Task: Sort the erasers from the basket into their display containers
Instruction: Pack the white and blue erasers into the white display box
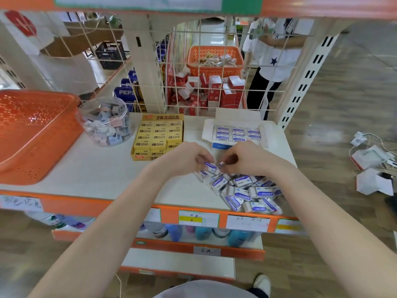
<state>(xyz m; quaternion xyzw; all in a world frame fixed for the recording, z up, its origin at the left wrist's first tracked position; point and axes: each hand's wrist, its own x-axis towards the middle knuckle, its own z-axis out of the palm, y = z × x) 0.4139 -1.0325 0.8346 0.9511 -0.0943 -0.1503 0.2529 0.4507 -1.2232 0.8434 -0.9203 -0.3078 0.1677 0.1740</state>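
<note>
Left hand: our left hand (189, 157) has its fingers curled and pinches a purple-labelled eraser (210, 166) just above the shelf (96, 166).
Right hand: our right hand (240, 155) is curled too and pinches a second eraser (221, 164) by its end, close to the first.
Loose pile: a heap of wrapped white erasers with purple "ERASER" labels (240, 191) lies on the shelf's front right, right under both hands and reaching the front edge.
White display box (207, 130): open, behind the hands. We see matching purple-labelled erasers in neat rows inside, with its lid flap standing up at the back.
Yellow display box (139, 157): left of the white one and apart from it. We see it packed with yellow "2B" erasers in rows.
Clear jar (94, 106): lying tilted between the yellow box and the basket. We see it holds a jumble of small pastel erasers.
Orange basket (32, 134): at the far left of the shelf, touching the jar. We cannot tell what lies inside.
</note>
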